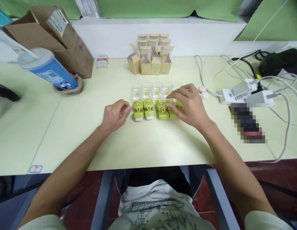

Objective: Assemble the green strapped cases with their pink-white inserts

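Observation:
Several small glossy green cases with tan loops (163, 115) stand in two rows on the table; two front-left ones show pale lower halves (139, 119). My left hand (116, 114) rests just left of this group, fingers curled in and thumb against them, with no object visible in it. Over the right part of the group is my right hand (190, 107), its thumb and fingers apart above the cases, partly hiding them. Whether its fingertips touch a case is hard to see. Clear plastic trays with yellow marks (147, 92) lie directly behind the cases.
Open tan cardboard boxes (156, 65) stand by the wall. Pale round pieces (204, 95) lie beyond my right hand. Farther right are a white power strip (229, 96) with cables and a pixelated object (247, 123). At left stand a blue cup (55, 75) and a brown carton (78, 56).

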`<state>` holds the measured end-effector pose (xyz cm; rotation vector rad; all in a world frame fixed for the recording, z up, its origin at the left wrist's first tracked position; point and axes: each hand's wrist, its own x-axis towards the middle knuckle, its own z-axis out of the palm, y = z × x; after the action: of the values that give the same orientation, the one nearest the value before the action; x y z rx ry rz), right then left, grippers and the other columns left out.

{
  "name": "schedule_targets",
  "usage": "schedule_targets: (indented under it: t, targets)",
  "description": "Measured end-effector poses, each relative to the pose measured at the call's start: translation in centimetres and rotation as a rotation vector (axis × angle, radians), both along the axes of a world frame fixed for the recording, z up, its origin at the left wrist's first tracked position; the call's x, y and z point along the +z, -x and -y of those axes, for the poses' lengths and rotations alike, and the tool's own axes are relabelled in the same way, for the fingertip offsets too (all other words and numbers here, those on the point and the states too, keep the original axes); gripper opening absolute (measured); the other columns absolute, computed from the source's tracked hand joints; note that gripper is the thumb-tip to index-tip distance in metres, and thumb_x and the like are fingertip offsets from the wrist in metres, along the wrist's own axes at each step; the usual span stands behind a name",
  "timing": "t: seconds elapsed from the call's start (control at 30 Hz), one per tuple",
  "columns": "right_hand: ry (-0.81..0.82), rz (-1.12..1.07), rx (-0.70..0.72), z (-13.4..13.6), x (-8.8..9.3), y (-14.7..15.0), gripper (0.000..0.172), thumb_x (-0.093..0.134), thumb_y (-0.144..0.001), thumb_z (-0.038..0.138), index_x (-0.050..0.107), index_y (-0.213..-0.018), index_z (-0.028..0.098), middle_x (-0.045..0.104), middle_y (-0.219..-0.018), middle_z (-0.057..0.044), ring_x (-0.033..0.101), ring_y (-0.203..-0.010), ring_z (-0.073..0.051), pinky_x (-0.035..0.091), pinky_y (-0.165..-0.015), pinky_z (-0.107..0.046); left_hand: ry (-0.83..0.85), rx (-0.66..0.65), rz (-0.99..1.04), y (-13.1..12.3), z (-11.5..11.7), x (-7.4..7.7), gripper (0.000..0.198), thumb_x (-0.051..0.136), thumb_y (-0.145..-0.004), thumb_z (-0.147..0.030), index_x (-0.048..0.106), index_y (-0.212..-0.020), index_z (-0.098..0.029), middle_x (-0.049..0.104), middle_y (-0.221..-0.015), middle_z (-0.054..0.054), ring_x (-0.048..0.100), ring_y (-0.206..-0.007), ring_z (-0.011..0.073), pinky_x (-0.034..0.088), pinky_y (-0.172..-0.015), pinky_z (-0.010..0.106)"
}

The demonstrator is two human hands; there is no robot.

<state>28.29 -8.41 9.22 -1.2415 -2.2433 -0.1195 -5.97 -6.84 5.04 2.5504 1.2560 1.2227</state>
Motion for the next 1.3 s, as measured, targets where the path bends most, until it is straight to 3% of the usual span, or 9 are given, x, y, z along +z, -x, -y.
schedule_targets:
  t: [0.2,0.4,0.63,0.77,0.87,1.0,1.13,1.23,1.3]
  targets:
    - [-0.018,0.213,0.104,0.1,-2.2,0.6,0.065,0.068,-0.102,0.069,0.071,-0.144,0.02,0.074,-0.131,-0.016,0.054,-0.127,-0.044,0.044,-0.098,-0.057,0.034,0.024,-0.021,-0.2,-0.1,-0.3,0.036,0.051,-0.113,-0.043,0.066,-0.091,-0.019,0.068,-0.073,0.0,0.057,-0.059,0.0122,0.043,-0.06,0.027]
    - [-0.009,0.264,0.131,2.9,-2.5,1.4,0.06,0.075,-0.099,0.061,0.069,-0.144,0.021,0.073,-0.133,-0.016,0.053,-0.127,-0.044,0.043,-0.099,-0.055,0.011,-0.023,-0.088,-0.6,0.1,-0.5,0.04,0.049,-0.113,-0.043,0.07,-0.088,-0.019,0.067,-0.065,0.0,0.054,-0.053,0.0127,0.038,-0.058,0.028]
    - [-0.07,0.252,0.11,8.0,-2.6,1.1,0.044,0.071,-0.106,0.044,0.071,-0.142,0.018,0.075,-0.131,-0.018,0.06,-0.117,-0.039,0.05,-0.095,-0.053,-0.201,-0.025,-0.046,-1.3,1.9,0.8,0.038,0.052,-0.111,-0.034,0.064,-0.077,-0.022,0.064,-0.06,0.002,0.057,-0.053,0.0156,0.042,-0.055,0.033]
    - [-0.092,0.219,0.204,10.7,-3.2,1.3,0.036,0.069,-0.108,0.033,0.071,-0.139,0.015,0.076,-0.126,-0.018,0.067,-0.103,-0.031,0.057,-0.085,-0.046,-0.191,-0.324,-0.146,-4.9,5.5,1.5,0.012,0.06,-0.106,-0.023,0.071,-0.109,-0.021,0.081,-0.103,0.011,0.079,-0.096,0.0245,0.066,-0.085,0.041]
    - [-0.113,0.116,0.238,12.2,-4.2,1.0,0.027,0.067,-0.109,0.027,0.072,-0.133,0.016,0.075,-0.128,-0.019,0.072,-0.104,-0.027,0.063,-0.088,-0.043,-0.191,-0.452,-0.215,-8.1,7.7,1.2,0.033,0.058,-0.104,-0.014,0.065,-0.137,-0.015,0.076,-0.135,0.02,0.074,-0.13,0.031,0.066,-0.107,0.05]
    - [-0.074,0.022,0.219,13.9,-4.9,-0.9,0.029,0.066,-0.108,0.025,0.07,-0.136,0.018,0.073,-0.131,-0.021,0.074,-0.104,-0.028,0.067,-0.089,-0.044,-0.203,-0.465,-0.294,-10.1,8.9,0.8,0.031,0.057,-0.107,-0.015,0.065,-0.136,-0.014,0.079,-0.124,0.015,0.076,-0.116,0.0294,0.067,-0.101,0.046]
    - [0.056,-0.033,0.168,14.1,-4.4,-2.3,0.036,0.066,-0.107,0.025,0.068,-0.141,0.016,0.07,-0.132,-0.02,0.074,-0.092,-0.025,0.067,-0.084,-0.042,-0.142,-0.392,-0.411,-9.2,10.0,1.2,0.023,0.058,-0.11,-0.023,0.067,-0.13,-0.014,0.079,-0.121,0.014,0.076,-0.111,0.0292,0.066,-0.095,0.044]
    - [0.064,-0.009,0.172,12.9,-4.1,-1.5,0.043,0.066,-0.107,0.029,0.063,-0.147,0.014,0.074,-0.129,-0.019,0.076,-0.106,-0.032,0.067,-0.092,-0.047,-0.067,-0.342,-0.413,-7.3,11.5,1.5,0.025,0.06,-0.11,-0.025,0.065,-0.132,-0.014,0.076,-0.125,0.016,0.074,-0.115,0.0293,0.065,-0.096,0.043]
    - [0.099,0.011,0.21,11.7,-3.9,0.0,0.036,0.065,-0.108,0.029,0.065,-0.141,0.015,0.075,-0.131,-0.019,0.075,-0.114,-0.034,0.065,-0.098,-0.05,0.01,-0.292,-0.39,-5.8,12.6,1.5,0.025,0.061,-0.11,-0.025,0.064,-0.134,-0.017,0.075,-0.125,0.016,0.073,-0.116,0.0286,0.065,-0.095,0.042]
